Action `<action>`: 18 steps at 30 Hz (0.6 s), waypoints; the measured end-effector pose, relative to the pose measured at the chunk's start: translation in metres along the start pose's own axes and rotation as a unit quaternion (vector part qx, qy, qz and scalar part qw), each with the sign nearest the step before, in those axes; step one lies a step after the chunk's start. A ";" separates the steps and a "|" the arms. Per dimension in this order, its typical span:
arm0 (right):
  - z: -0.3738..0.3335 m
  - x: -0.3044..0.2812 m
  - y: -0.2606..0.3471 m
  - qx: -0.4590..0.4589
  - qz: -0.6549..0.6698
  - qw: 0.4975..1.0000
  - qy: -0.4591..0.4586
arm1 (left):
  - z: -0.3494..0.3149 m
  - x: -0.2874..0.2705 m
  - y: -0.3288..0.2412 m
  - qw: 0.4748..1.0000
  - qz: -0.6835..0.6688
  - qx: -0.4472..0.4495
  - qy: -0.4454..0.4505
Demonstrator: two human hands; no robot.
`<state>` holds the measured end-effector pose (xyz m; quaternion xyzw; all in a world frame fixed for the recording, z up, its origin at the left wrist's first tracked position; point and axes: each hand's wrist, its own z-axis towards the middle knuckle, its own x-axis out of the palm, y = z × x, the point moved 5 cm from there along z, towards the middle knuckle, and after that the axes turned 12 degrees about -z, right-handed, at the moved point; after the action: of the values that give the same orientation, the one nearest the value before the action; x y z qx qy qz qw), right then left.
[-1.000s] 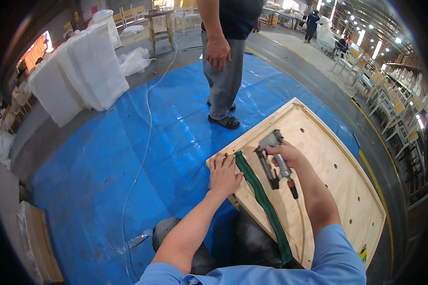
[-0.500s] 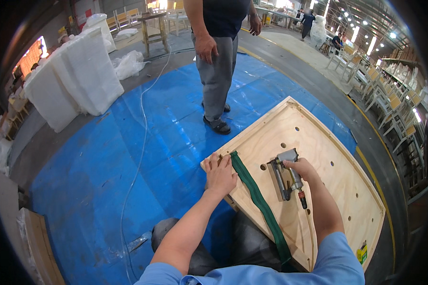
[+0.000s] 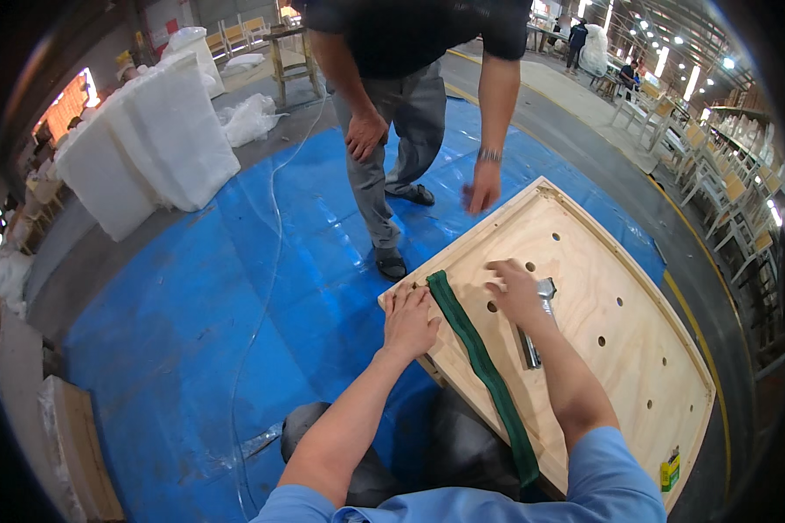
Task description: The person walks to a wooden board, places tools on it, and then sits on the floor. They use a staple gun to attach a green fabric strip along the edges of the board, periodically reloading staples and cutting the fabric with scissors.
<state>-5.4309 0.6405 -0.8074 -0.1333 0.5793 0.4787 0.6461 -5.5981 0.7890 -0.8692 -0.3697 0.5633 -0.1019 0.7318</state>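
Just beside the left hand lies green webbing.

This is a furniture workshop inside a large factory hall. Rows of matching wooden-backed chairs line the right side, and bright ceiling lamps hang beneath a high open roof. Yellow floor lines mark off the grey concrete, where a blue tarpaulin is spread as a work area. On it lie a clear hose and a drilled plywood panel bearing a partly hidden pneumatic gun. White-wrapped bulky goods and distant workers fill out the background.
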 end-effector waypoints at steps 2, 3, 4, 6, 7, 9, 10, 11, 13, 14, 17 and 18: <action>0.012 0.027 0.021 -0.080 0.030 0.996 0.007 | 0.001 0.003 -0.007 1.000 -0.005 0.008 -0.007; 0.016 0.038 0.023 -0.086 0.010 0.996 0.013 | 0.002 0.004 -0.010 1.000 -0.006 0.014 -0.016; 0.021 0.047 0.024 -0.092 -0.012 0.996 0.017 | 0.004 0.004 -0.014 0.999 -0.009 0.023 -0.025; 0.025 0.059 0.023 -0.097 -0.049 0.994 0.012 | 0.005 0.004 -0.017 0.997 -0.031 0.047 -0.047; 0.024 0.067 0.027 -0.098 -0.059 0.993 0.001 | 0.003 0.003 -0.011 0.996 -0.037 0.051 -0.059; 0.024 0.075 0.032 -0.102 -0.062 0.992 -0.026 | 0.000 0.000 -0.004 0.989 -0.061 0.070 -0.116; 0.023 0.077 0.034 -0.104 -0.053 0.992 -0.041 | -0.001 -0.001 -0.001 0.984 -0.073 0.080 -0.143; 0.022 0.078 0.036 -0.105 -0.046 0.992 -0.057 | -0.002 -0.001 0.002 0.982 -0.081 0.078 -0.153; 0.022 0.079 0.038 -0.097 -0.047 0.992 -0.069 | -0.002 -0.001 0.005 0.977 -0.098 0.078 -0.173; 0.022 0.079 0.039 -0.093 -0.048 0.992 -0.076 | -0.001 -0.001 0.005 0.974 -0.107 0.080 -0.183; 0.023 0.079 0.040 -0.073 -0.065 0.993 -0.064 | -0.001 -0.002 0.003 0.964 -0.133 0.091 -0.213; 0.023 0.076 0.041 -0.076 -0.064 0.993 -0.069 | 0.000 -0.003 0.001 0.961 -0.140 0.097 -0.220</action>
<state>-5.4582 0.7130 -0.8519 -0.1853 0.4854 0.4872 0.7020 -5.5994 0.7915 -0.8680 -0.3854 0.3186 -0.1739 0.8484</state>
